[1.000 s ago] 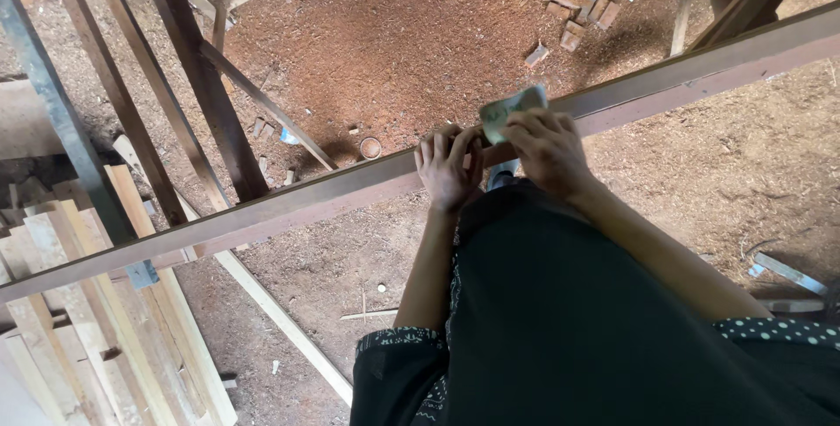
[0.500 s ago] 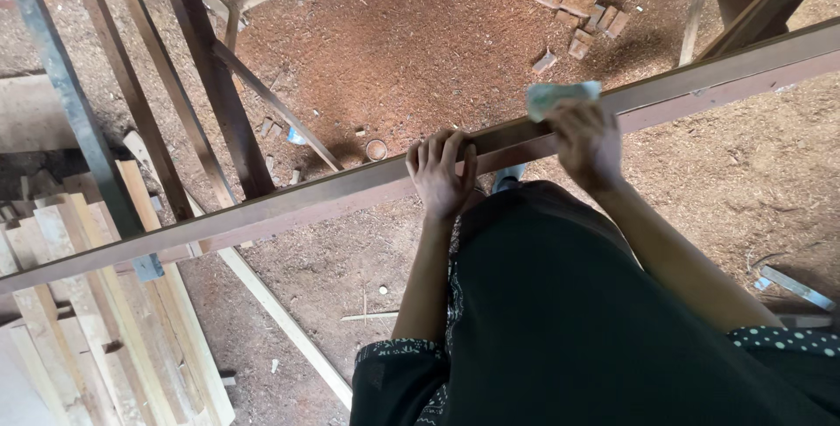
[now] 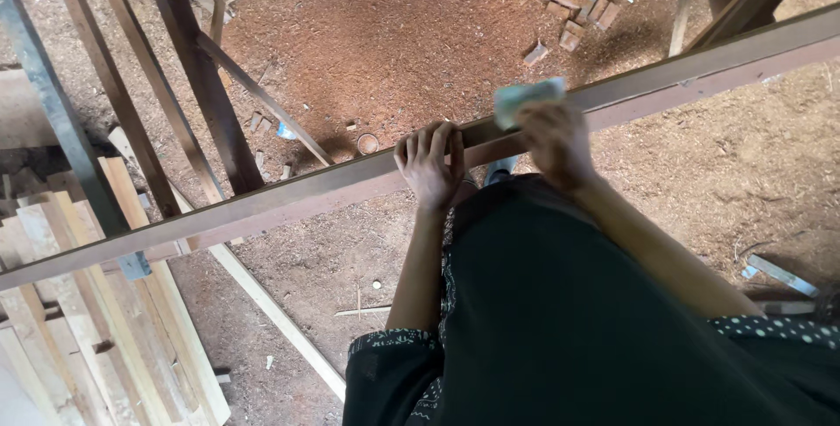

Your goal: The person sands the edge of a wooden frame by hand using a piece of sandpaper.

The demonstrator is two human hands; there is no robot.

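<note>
1. My left hand (image 3: 430, 166) grips a long wooden beam (image 3: 262, 203), fingers curled over its top edge.
2. At three o'clock of it, my right hand (image 3: 553, 142) presses a pale sanding sheet (image 3: 525, 100) flat against the beam.
3. The beam seems stiff and heavy; the sheet thin and floppy.

Right hand (image 3: 555, 139), pressing what appears to be a pale sanding pad (image 3: 528, 99), has travelled rightward along the long timber rail (image 3: 262, 203), widening its separation from the left hand (image 3: 430, 164).
</note>
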